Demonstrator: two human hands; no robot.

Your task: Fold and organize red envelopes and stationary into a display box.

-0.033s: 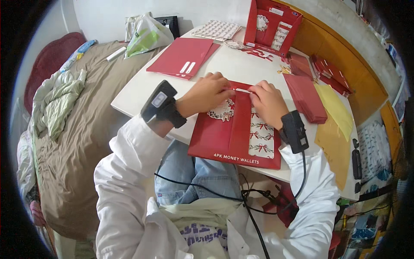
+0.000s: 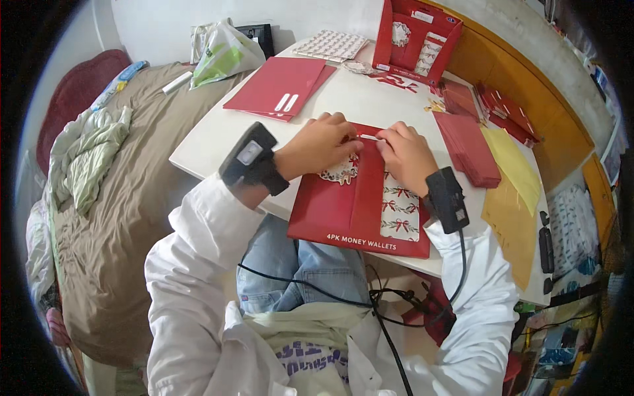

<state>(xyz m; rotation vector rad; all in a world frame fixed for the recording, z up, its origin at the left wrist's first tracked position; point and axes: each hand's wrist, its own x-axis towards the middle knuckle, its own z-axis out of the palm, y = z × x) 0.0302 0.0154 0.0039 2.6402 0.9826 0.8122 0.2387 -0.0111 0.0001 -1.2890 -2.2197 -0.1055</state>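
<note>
A flat red wallet package [image 2: 321, 221] lies before me, its near edge overhanging the white table's front edge. It has a floral wreath tag [image 2: 341, 173] at its left and a window of bow-patterned paper [image 2: 401, 210] at its right. Near its far edge is a small white label [image 2: 370, 137]. The bent fingers of my left hand [image 2: 321, 143] are closed at the label's left end. From the other side my right hand [image 2: 408, 153] pinches at its right end. Both hands rest over the package and partly cover it; the exact fingertip contact is hard to see.
Red flat sheets [image 2: 274, 86] with white labels lie at the far left of the table [image 2: 211, 142]. A red display box [image 2: 417, 43] stands at the back. Red envelopes [image 2: 469, 152] and yellow sheets [image 2: 512, 168] lie at the right. Black cables [image 2: 330, 294] cross my lap.
My two hands have drawn very slightly closer together over the label. The package has not visibly moved.
</note>
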